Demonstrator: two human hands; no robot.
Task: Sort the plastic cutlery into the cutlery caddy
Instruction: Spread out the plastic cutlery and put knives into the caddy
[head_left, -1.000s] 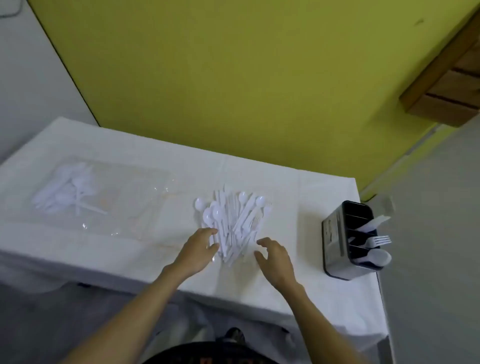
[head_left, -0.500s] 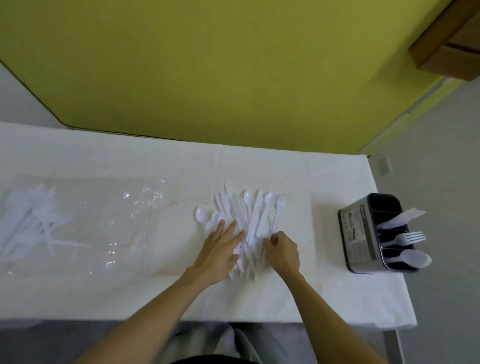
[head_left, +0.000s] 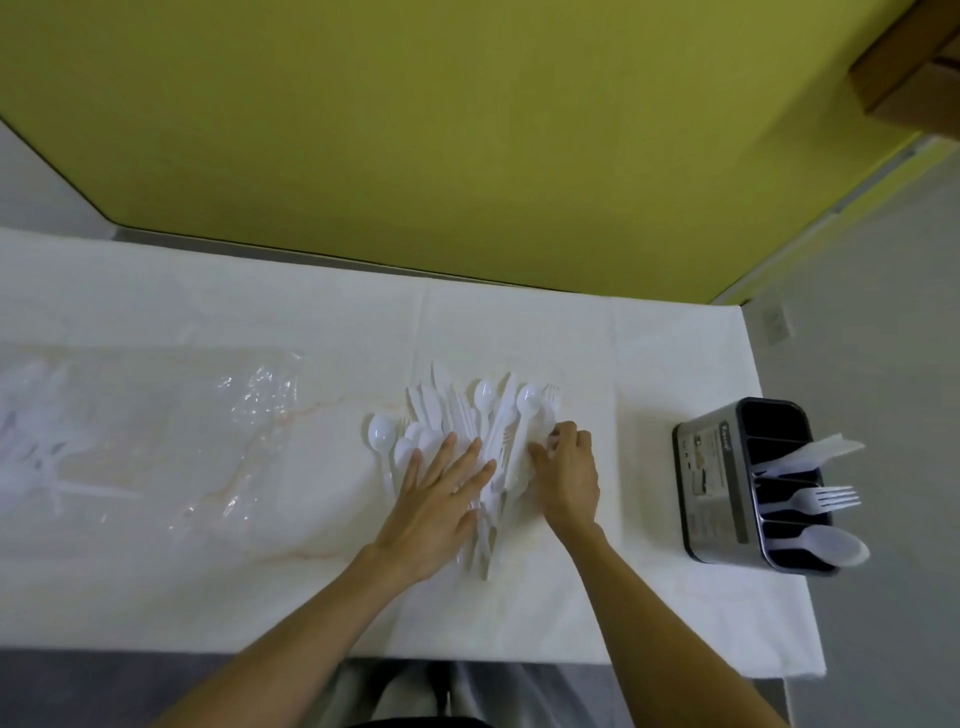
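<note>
**Both hands at the pile, caddy off to the right**

Head view only.

Pile (head_left: 465, 415): white plastic cutlery, loose heap at mid-tabletop (head_left: 649, 358). Spoons, knives and at least one fork are mixed, with handles mostly toward me. One spoon (head_left: 381, 435) lies at the heap's left edge.

Left hand (head_left: 436, 501): I have it palm down on the near left part of the pile. Its fingers (head_left: 480, 467) are straight and spread, released, pressing flat and gripping nothing.

Right hand (head_left: 569, 475): it sits at the pile's right edge, knuckles up. Its fingers (head_left: 569, 434) are curled in, grasping a white piece (head_left: 546, 422) against the thumb. I cannot tell whether that piece is a spoon, fork or knife.

Caddy (head_left: 709, 483): dark and upright, near the right edge of the tabletop, well apart from the pile and from both hands. It is split into compartments. Going from far to near, one holds a knife (head_left: 810, 453), the next a fork (head_left: 826, 498), and the nearest a spoon (head_left: 837, 543). Their heads stick out toward the right.

Bag (head_left: 218, 415): clear plastic, flat on the left of the tabletop. More white cutlery (head_left: 36, 447) lies at its far left end, blurred. A yellow wall (head_left: 467, 130) stands behind the tabletop.
</note>
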